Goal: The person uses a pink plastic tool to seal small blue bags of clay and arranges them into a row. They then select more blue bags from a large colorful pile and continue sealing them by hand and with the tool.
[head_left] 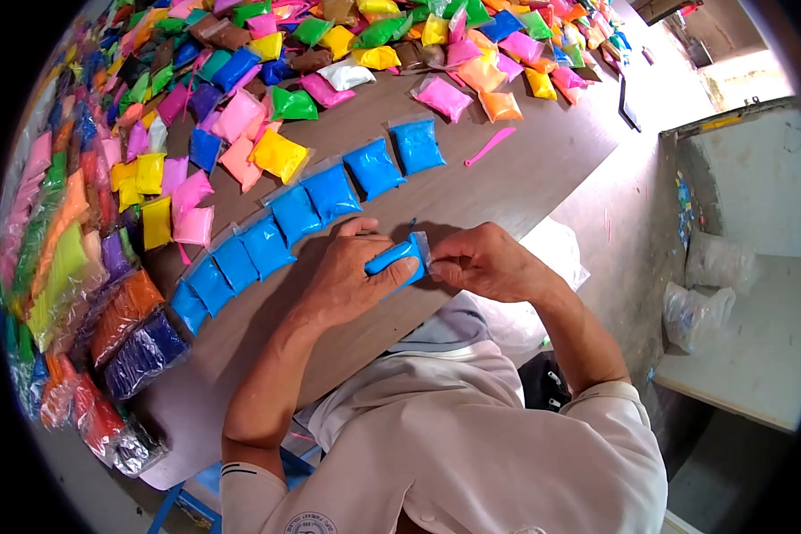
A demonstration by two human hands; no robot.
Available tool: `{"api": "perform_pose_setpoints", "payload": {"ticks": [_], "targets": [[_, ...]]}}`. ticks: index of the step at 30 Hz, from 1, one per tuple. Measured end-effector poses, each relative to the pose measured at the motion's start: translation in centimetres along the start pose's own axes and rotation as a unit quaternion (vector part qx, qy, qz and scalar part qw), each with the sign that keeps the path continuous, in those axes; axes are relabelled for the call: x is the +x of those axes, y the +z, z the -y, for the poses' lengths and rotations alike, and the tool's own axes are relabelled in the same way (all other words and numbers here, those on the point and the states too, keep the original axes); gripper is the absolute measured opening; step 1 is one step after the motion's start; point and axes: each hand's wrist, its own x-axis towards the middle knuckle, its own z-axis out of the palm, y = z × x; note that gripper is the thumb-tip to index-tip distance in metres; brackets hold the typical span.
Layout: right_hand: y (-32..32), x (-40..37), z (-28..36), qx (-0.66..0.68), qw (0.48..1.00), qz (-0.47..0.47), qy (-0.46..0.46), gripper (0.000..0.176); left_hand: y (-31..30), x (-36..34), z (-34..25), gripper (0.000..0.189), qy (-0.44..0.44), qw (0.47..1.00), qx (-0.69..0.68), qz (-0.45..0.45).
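Note:
My left hand (351, 271) is wrapped round a small blue packet (399, 256) above the table's near edge. The fingers of my right hand (481, 261) are pinched together at the clear plastic end of the same packet. Just beyond my hands, a curved row of several blue packets (295, 215) lies on the brown table (365, 120), running from lower left to upper right. A pink plastic stick (489, 147) lies to the right of the row.
Many colourful packets (311, 31) are heaped along the far side. Larger bundles of packets (142, 351) lie at the left. A dark flat object (629, 105) sits at the upper right. Clear plastic bags (696, 313) rest on a shelf at the right.

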Motion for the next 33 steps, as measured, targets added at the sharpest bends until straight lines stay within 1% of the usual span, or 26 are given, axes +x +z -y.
{"api": "perform_pose_setpoints", "payload": {"ticks": [2,5,6,9,11,12,14,15,16,17,18,19,20,21,22,24,25,26,27,28,30,31,32,33], "targets": [[0.3,0.2,-0.3,-0.010,1.000,-0.004,-0.006,0.010,-0.1,0.1,0.1,0.043,0.007,1.000,0.022,0.018],[0.6,0.5,-0.6,-0.045,0.999,-0.010,-0.010,0.008,0.1,0.0,0.0,0.040,0.014,0.999,0.032,-0.003],[0.6,0.6,-0.7,-0.059,0.998,-0.011,-0.011,0.007,0.1,0.1,0.0,0.039,0.014,0.999,0.033,0.004],[1.3,0.8,-1.2,-0.068,0.996,-0.048,-0.033,0.007,0.0,0.3,-0.3,0.038,0.013,0.999,0.030,0.018],[1.6,0.7,-1.5,-0.091,0.990,-0.093,-0.046,0.009,-0.2,0.3,-0.7,0.038,0.015,1.000,0.021,0.016],[1.7,0.6,-1.5,-0.102,0.987,-0.116,-0.053,0.010,-0.3,0.4,-0.8,0.039,0.011,0.998,0.044,0.032],[2.0,0.1,-1.3,-0.098,0.979,-0.171,-0.052,0.012,-0.6,0.7,-1.0,0.040,0.005,0.994,0.088,0.061],[2.0,0.0,-1.3,-0.096,0.974,-0.198,-0.052,0.013,-0.5,0.7,-0.8,0.040,0.012,0.996,0.072,0.045],[2.1,0.0,-2.1,-0.127,0.958,-0.252,-0.045,0.014,-0.2,0.6,-0.5,0.041,0.020,0.998,0.057,0.030],[2.1,-0.3,-3.6,-0.156,0.939,-0.305,-0.037,0.015,0.0,0.5,-0.3,0.042,0.027,0.999,0.042,0.015],[-0.3,-1.2,-5.5,-0.105,0.906,-0.402,0.081,0.012,-0.1,0.3,-0.4,0.042,0.019,1.000,0.020,0.000],[-1.2,-2.2,-7.8,-0.018,0.888,-0.454,0.074,0.008,-0.5,0.3,-0.5,0.043,0.011,1.000,-0.002,-0.016],[-2.1,-3.1,-7.8,-0.100,0.857,-0.500,0.073,0.009,-0.7,0.2,-0.5,0.044,0.001,0.999,-0.024,-0.033],[-2.7,-4.1,-6.7,-0.020,0.850,-0.505,0.148,0.015,-0.5,0.1,-0.2,0.045,0.005,0.999,0.004,-0.031],[-3.3,-5.1,-7.0,0.021,0.846,-0.508,0.160,0.023,0.0,0.1,0.2,0.046,0.009,0.999,0.032,-0.028],[-3.9,-6.3,-6.8,-0.033,0.862,-0.459,0.212,0.018,0.2,0.2,0.2,0.048,0.015,0.997,0.068,-0.021],[-3.2,-5.9,-7.6,-0.097,0.870,-0.475,0.086,0.018,0.1,0.2,-0.1,0.048,0.016,0.997,0.076,-0.016],[-2.1,-5.1,-8.2,-0.157,0.860,-0.484,-0.041,0.020,0.0,0.3,-0.2,0.048,0.017,0.996,0.086,-0.011],[-1.2,-5.1,-6.5,-0.087,0.894,-0.439,-0.023,0.028,0.1,0.3,-0.1,0.048,0.025,0.996,0.083,-0.010],[-0.6,-5.0,-5.4,0.049,0.928,-0.367,0.030,0.024,0.3,0.4,0.2,0.048,0.034,0.996,0.080,-0.009],[0.8,-4.0,-5.0,0.141,0.953,-0.268,0.020,0.021,0.3,0.5,0.1,0.048,0.042,0.996,0.072,-0.007],[1.8,-3.4,-3.9,0.184,0.953,-0.241,0.021,0.022,0.1,0.5,-0.2,0.048,0.042,0.997,0.066,-0.005],[2.2,-3.0,-3.1,0.171,0.964,-0.201,0.024,0.024,0.0,0.5,-0.5,0.048,0.041,0.997,0.060,-0.004],[2.6,-2.5,-2.8,0.195,0.964,-0.179,0.028,0.022,0.0,0.4,-0.3,0.048,0.037,0.997,0.066,-0.002]]}}
